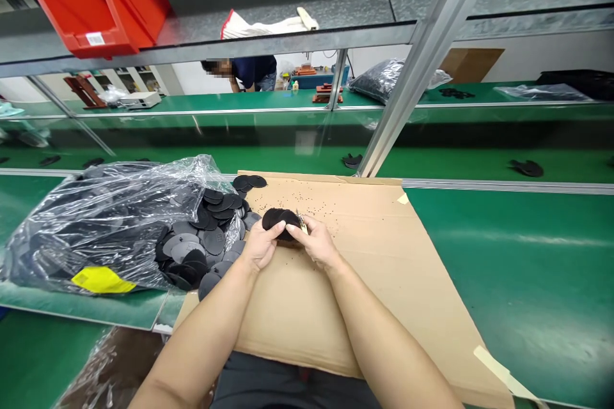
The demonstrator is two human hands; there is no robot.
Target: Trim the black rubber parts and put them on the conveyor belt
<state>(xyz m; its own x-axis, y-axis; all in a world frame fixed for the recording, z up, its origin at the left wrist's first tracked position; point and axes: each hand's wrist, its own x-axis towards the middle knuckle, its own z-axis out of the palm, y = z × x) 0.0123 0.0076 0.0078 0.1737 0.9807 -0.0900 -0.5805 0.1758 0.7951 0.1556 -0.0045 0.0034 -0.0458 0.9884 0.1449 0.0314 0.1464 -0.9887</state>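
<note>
Both hands meet over the cardboard sheet. My left hand is closed on the left edge of some overlapping black round pads, thumb on top. Pressed against the right side of the same pads is the thumb of my right hand, its fingers curled. A small pale and metallic item shows at the right fingers; its kind is too small to tell. Left of the hands, a heap of loose black and grey round pads spills from a clear plastic bag. Black crumbs lie scattered on the cardboard beyond the hands.
A green conveyor belt runs behind the cardboard, with black pieces on it. Overhead, a shelf holds a red bin and a white glove. A slanted metal post rises at right. Across the line, a person bends over.
</note>
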